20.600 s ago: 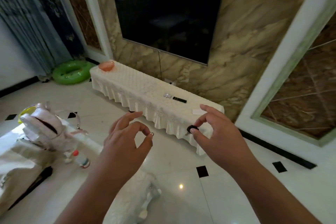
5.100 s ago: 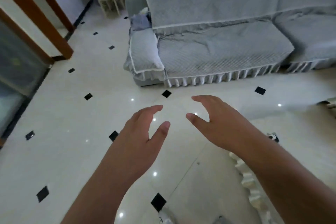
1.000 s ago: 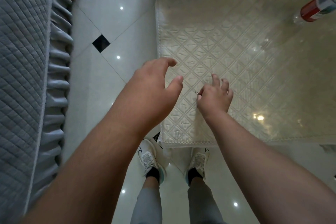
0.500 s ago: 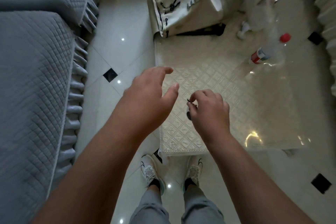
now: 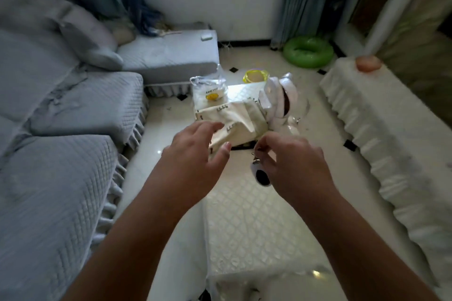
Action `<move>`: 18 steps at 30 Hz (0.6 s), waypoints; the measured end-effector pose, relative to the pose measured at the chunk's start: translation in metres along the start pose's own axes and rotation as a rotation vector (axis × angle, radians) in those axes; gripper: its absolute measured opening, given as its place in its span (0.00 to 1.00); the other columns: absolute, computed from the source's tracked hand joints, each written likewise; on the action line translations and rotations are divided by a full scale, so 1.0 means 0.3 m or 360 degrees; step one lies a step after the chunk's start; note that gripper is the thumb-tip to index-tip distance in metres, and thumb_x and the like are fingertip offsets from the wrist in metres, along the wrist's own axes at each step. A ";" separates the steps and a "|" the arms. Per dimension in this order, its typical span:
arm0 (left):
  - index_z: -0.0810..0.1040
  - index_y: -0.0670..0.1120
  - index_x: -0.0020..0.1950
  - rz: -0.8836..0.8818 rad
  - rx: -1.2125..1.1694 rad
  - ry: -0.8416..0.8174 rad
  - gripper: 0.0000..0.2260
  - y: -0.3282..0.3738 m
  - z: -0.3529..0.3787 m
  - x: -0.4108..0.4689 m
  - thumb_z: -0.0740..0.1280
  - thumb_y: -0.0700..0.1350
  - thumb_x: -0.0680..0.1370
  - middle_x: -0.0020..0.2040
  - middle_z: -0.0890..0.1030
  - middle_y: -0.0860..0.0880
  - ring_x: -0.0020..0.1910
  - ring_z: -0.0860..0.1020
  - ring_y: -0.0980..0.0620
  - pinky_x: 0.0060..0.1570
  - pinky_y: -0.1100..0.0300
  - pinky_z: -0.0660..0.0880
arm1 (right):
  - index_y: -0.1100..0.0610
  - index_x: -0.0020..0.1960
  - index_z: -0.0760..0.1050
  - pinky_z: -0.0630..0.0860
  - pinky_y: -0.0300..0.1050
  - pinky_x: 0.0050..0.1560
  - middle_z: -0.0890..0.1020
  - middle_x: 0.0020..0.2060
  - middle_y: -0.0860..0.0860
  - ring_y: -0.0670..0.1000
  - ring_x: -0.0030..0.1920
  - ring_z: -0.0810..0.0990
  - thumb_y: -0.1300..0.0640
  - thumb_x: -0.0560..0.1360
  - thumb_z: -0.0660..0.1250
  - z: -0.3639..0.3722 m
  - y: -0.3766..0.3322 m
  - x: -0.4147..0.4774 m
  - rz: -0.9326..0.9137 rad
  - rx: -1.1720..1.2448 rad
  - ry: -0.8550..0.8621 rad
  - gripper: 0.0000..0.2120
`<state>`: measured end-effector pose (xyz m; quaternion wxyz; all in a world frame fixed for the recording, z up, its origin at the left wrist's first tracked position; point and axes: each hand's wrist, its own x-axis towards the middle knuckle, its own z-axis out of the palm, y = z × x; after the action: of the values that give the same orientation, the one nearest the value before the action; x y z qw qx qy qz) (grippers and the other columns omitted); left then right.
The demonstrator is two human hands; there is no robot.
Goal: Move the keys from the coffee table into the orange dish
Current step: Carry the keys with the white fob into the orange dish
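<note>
Keys lifted above the counter, held by the right hand.

The right hand [image 5: 293, 164] is raised over the near part of the counter [image 5: 256, 227], wrist bent, fingertips pinching the ring of the keys [image 5: 260, 173] so that the dark fob dangles below. The left hand [image 5: 195, 154], just left of the keys, hovers palm down with fingers spread, holding nothing. The orange dish [image 5: 368, 63] sits well beyond the keys, on the white-covered cabinet [image 5: 391, 129].

Tabletop [image 5: 249, 227]: quilted cream cover under a glossy clear sheet.
Far end: cream cloth bag [image 5: 234, 120], clear plastic bag [image 5: 210, 91], white wrapped bundle [image 5: 278, 98].
Side cabinet [image 5: 391, 134]: white frilled cover; orange dish [image 5: 368, 63] at far end.
</note>
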<state>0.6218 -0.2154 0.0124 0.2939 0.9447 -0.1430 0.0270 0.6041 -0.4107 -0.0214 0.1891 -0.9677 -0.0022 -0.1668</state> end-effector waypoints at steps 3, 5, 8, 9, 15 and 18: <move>0.68 0.58 0.70 0.0108 0.0032 0.0006 0.21 0.057 -0.066 -0.030 0.60 0.60 0.77 0.69 0.69 0.57 0.66 0.67 0.55 0.62 0.50 0.67 | 0.45 0.45 0.78 0.64 0.49 0.49 0.78 0.50 0.40 0.49 0.54 0.71 0.48 0.71 0.71 -0.116 -0.038 -0.035 0.0030 0.0080 0.0128 0.04; 0.66 0.59 0.71 0.0185 0.0069 -0.0023 0.22 0.069 -0.094 -0.055 0.59 0.60 0.77 0.71 0.68 0.58 0.68 0.64 0.56 0.62 0.54 0.65 | 0.46 0.45 0.78 0.65 0.49 0.51 0.78 0.54 0.40 0.50 0.57 0.71 0.48 0.71 0.71 -0.163 -0.057 -0.068 0.0086 0.0086 0.0171 0.04; 0.64 0.60 0.72 0.0274 0.0067 -0.0077 0.23 0.052 -0.122 -0.086 0.59 0.62 0.77 0.71 0.67 0.59 0.69 0.63 0.57 0.63 0.54 0.64 | 0.47 0.45 0.77 0.65 0.47 0.50 0.77 0.57 0.41 0.50 0.59 0.73 0.48 0.72 0.71 -0.206 -0.095 -0.119 0.0176 0.0125 0.0178 0.05; 0.64 0.61 0.72 0.0297 0.0055 -0.0111 0.23 0.044 -0.129 -0.096 0.58 0.62 0.77 0.71 0.67 0.59 0.69 0.64 0.56 0.64 0.53 0.64 | 0.47 0.46 0.77 0.65 0.47 0.52 0.77 0.58 0.40 0.49 0.60 0.73 0.48 0.72 0.70 -0.217 -0.109 -0.139 0.0212 0.0141 0.0143 0.05; 0.67 0.61 0.71 0.0505 -0.0098 -0.0241 0.25 -0.011 -0.166 -0.159 0.56 0.65 0.74 0.70 0.69 0.57 0.69 0.66 0.56 0.64 0.48 0.68 | 0.46 0.46 0.74 0.68 0.50 0.63 0.75 0.65 0.42 0.47 0.65 0.71 0.49 0.74 0.68 -0.268 -0.203 -0.304 0.0459 0.0112 0.0077 0.04; 0.66 0.61 0.70 0.0595 -0.0139 -0.0352 0.25 -0.031 -0.156 -0.176 0.57 0.65 0.74 0.70 0.69 0.57 0.67 0.68 0.55 0.63 0.49 0.70 | 0.45 0.45 0.73 0.68 0.51 0.64 0.75 0.64 0.41 0.45 0.65 0.71 0.50 0.74 0.68 -0.282 -0.236 -0.393 0.0595 0.0186 0.0089 0.04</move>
<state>0.5754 -0.1684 0.0389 0.3070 0.8853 -0.3480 -0.0291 0.4607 -0.3689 0.0400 0.2727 -0.9336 0.1733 -0.1552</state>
